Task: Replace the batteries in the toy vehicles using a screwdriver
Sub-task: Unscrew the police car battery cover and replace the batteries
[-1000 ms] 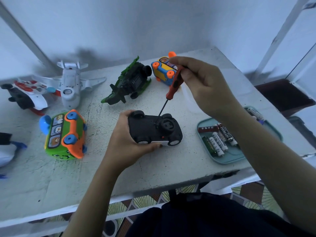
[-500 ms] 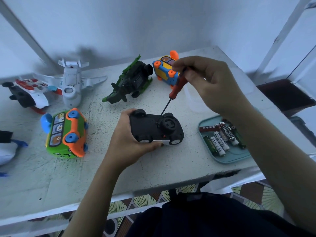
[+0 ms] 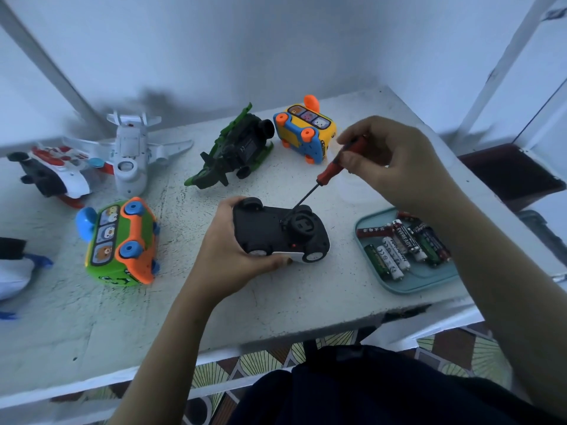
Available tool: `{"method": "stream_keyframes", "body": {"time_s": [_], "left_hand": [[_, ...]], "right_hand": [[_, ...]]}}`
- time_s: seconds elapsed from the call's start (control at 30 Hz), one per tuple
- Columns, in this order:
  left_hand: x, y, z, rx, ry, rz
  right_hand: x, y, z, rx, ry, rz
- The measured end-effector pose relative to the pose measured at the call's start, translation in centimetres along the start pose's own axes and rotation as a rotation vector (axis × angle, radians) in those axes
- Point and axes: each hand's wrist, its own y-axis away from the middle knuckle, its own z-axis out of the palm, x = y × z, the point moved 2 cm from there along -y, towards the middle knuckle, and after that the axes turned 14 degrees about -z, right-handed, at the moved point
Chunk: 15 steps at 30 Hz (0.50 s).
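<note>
Nearest the person, the left hand (image 3: 227,256) grips the small black plastic toy car (image 3: 280,233), thumb on the near side and fingers curled over the far end. The car lies wheels-up on the speckled white table (image 3: 92,317), roughly at its middle. Just right of it sits one shallow teal plastic tray (image 3: 429,283) holding loose cylindrical AA batteries (image 3: 399,253). At least eight can be counted, but they overlap and the forearm covers the far corner, so the exact number cannot be told. To the left lies a green-and-orange toy bus (image 3: 121,240), on its side, and at the left edge a white-and-blue toy (image 3: 12,271) shows only in part.

Above the car, the right hand (image 3: 395,161) pinches the handle of the single orange-handled screwdriver (image 3: 342,161) between thumb and fingertips. The thin dark shaft slants down to the car's underside, beside the round hub there.

The step in hand looks like working the battery cover's screw. The cover appears shut, though whether the screw is being loosened or tightened cannot be told. The next move calls for keeping the tip seated with light downward pressure, rolling the handle in the fingertips, while the left hand braces the car against twisting.

Farther back stand a white toy aeroplane (image 3: 130,154), a red, white and black toy vehicle (image 3: 52,176), a dark green toy aircraft (image 3: 236,151) and a yellow-and-blue toy bus (image 3: 306,130). That makes six whole toys, plus the partial one.
</note>
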Motion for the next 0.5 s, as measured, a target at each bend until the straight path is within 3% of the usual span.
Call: {"method": "stream_keyframes", "body": {"time_s": [0.17, 0.27, 0.4, 0.5], "left_hand": [[0.4, -0.7, -0.8, -0.078, 0.006, -0.029], [0.4, -1.6, -1.5, -0.178, -0.027, -0.032], [0.9, -2.4, -2.2, -0.217, -0.138, -0.048], [0.9, -2.9, -3.0, -0.273, -0.193, -0.059]], "right_hand": [[0.5, 0.9, -0.9, 0.239, -0.130, 0.176], [0.9, 1.4, -0.9, 0.375, -0.362, 0.393], [0.7, 2.1, 0.5, 0.286, -0.904, 0.717], [0.3, 2.6, 1.7, 0.216, -1.144, 0.774]]}}
